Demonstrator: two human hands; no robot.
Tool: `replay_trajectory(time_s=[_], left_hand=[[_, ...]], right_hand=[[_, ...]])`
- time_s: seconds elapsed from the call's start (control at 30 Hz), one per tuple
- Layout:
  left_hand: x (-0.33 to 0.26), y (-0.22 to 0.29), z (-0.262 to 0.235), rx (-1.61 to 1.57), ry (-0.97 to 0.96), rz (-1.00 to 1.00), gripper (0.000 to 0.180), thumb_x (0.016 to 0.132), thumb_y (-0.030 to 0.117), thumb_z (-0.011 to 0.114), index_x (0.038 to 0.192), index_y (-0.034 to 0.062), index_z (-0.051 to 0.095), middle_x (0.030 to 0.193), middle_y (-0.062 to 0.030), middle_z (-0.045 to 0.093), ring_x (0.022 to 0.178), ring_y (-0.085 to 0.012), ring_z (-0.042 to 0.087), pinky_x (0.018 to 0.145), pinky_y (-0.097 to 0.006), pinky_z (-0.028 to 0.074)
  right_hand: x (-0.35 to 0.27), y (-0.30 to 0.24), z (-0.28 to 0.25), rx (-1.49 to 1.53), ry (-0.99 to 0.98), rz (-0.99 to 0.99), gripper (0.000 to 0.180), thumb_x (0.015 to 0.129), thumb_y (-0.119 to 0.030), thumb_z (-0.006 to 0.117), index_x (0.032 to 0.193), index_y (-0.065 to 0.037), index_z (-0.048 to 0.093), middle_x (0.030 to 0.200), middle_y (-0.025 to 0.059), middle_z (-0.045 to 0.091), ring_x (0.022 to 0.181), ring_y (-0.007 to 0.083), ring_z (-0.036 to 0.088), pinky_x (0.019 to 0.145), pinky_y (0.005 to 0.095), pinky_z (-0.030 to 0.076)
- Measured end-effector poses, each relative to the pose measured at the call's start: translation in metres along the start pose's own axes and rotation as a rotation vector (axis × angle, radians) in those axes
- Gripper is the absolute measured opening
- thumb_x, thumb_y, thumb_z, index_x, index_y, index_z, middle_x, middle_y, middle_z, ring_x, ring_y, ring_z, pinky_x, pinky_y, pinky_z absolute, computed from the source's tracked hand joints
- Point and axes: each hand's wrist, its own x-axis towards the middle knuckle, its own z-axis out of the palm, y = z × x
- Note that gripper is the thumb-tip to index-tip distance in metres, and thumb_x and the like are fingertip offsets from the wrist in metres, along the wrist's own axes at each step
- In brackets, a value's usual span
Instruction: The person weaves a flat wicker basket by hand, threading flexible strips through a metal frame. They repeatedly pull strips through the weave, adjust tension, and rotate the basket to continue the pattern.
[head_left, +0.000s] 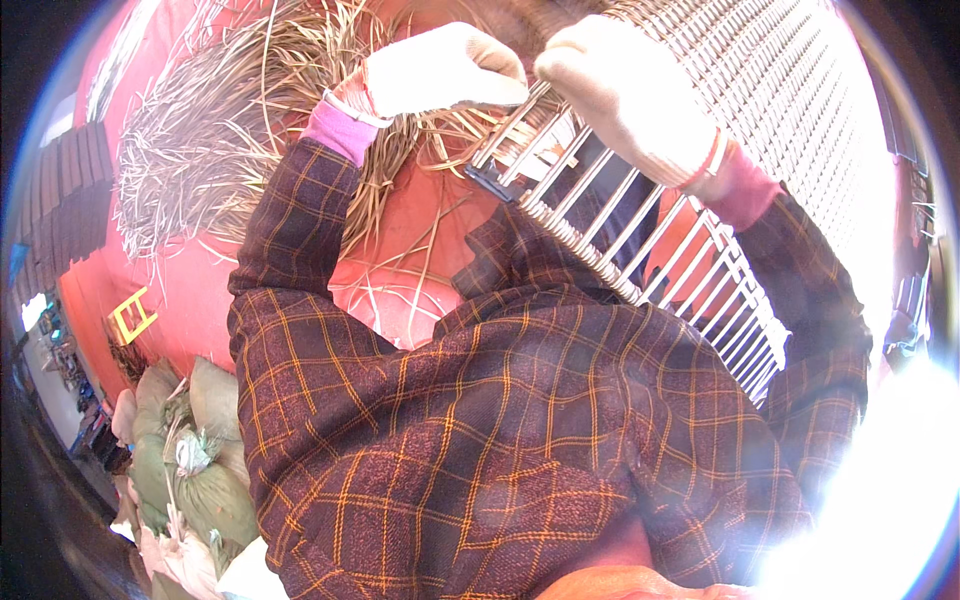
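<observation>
My left hand (445,72), in a white work glove, is at the top, its fingers curled inward toward the near corner of a woven wicker panel (790,90). My right hand (632,105), gloved the same way, is closed close by on the right, at the panel's edge. Whatever thin piece either hand pinches is hidden by the gloves and the glare. A row of pale bars (612,212) along the panel's side slants down to the right, in front of my body. Loose, flat wicker strips (200,150) lie in a heap beside my left hand.
A red covering (190,300) spreads under the strips. At the left stand a small yellow frame (133,316) and several tied greenish bundles (205,495). Dark stacked slats (65,200) show at the far left. Strong light washes out the lower right.
</observation>
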Motion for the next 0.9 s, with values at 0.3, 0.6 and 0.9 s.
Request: replay_trajectory(time_s=[0.3,0.6,0.9], left_hand=[[0.012,-0.013,-0.002,-0.087,-0.044,0.018,0.021,0.102,0.023,0.076,0.11,0.0036,0.078,0.091,0.0055,0.072,0.084,-0.0026,0.064,0.073,-0.022,0.051],[0.009,0.074,0.01,0.457,0.36,0.36,0.02,0.099,0.016,0.072,0.112,0.0016,0.079,0.099,-0.0126,0.08,0.089,-0.0197,0.076,0.083,-0.036,0.059],[-0.002,0.101,0.034,0.558,0.271,0.643,0.023,0.097,0.017,0.073,0.117,0.0059,0.079,0.102,-0.0068,0.079,0.087,-0.0167,0.072,0.077,-0.033,0.057]], right_hand=[[-0.008,-0.034,0.007,0.016,-0.19,0.521,0.024,0.098,-0.03,0.074,0.106,-0.008,0.076,0.092,0.0154,0.071,0.089,0.0361,0.071,0.08,0.0454,0.056],[-0.004,-0.032,-0.038,0.285,-0.142,0.858,0.023,0.099,-0.026,0.071,0.103,-0.004,0.075,0.081,0.0107,0.07,0.072,0.0214,0.067,0.071,0.0364,0.053],[-0.055,-0.063,-0.055,0.083,0.029,0.785,0.021,0.098,-0.017,0.077,0.118,-0.012,0.079,0.128,0.0101,0.074,0.127,0.0275,0.065,0.11,0.0414,0.05]])
